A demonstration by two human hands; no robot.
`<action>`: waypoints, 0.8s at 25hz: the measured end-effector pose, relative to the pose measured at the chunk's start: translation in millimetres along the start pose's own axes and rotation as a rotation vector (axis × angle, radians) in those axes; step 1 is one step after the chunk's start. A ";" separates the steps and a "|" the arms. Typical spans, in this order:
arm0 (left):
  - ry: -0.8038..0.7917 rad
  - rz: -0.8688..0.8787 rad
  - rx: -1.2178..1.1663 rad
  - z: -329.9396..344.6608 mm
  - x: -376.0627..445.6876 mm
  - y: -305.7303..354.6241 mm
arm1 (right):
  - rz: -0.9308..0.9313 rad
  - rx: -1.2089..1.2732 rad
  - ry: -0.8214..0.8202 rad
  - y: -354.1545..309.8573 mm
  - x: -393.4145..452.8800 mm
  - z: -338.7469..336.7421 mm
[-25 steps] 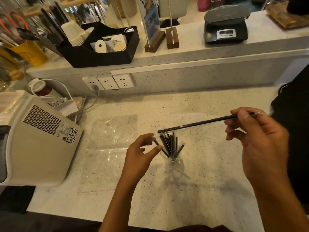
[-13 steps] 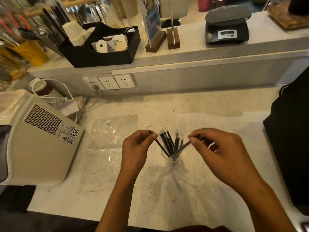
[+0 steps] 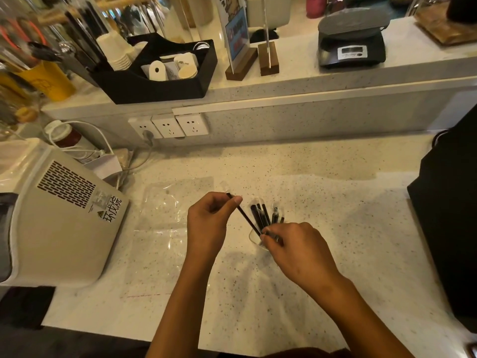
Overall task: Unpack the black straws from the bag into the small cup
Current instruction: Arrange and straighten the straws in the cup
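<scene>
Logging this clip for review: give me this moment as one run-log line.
left hand: pinching black straw | right hand: at small cup, grip unclear | straws in cup: several | clear bag: flat on counter

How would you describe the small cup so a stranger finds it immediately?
On the speckled counter, look between the white machine and the black bag. The small cup stands under the right hand. It is clear plastic, and only it holds upright black straws.

Single head-worn wide-angle view, looked forward and down from above speckled counter (image 3: 322, 208). Close range: both forearms entered from bottom edge, hands sat mid-frame. Raised back ledge (image 3: 296, 81) with wall sockets (image 3: 169, 126) filled upper frame. Edges bowed by lens. No second view.
</scene>
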State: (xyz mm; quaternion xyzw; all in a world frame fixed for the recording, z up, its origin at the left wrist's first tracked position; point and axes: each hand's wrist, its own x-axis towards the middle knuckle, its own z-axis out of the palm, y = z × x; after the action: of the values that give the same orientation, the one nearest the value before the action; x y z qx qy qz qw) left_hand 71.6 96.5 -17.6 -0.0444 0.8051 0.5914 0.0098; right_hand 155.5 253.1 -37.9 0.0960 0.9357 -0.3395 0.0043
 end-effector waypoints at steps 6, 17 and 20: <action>-0.007 -0.001 -0.023 -1.3 -1.4 -3.8 | 0.016 0.062 -0.066 7.5 2.2 6.4; 0.207 0.163 -0.387 -63.1 -7.4 69.2 | -0.001 0.443 0.102 -1.8 -10.7 -7.9; 0.225 0.158 -0.425 -67.9 -17.1 78.5 | -0.005 0.552 0.130 -20.0 -16.5 -20.3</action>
State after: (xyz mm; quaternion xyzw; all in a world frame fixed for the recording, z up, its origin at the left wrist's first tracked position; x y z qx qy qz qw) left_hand 84.5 56.1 78.7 -0.0478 0.6597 0.7376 -0.1356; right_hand 169.2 248.1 -8.4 0.1127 0.8065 -0.5745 -0.0828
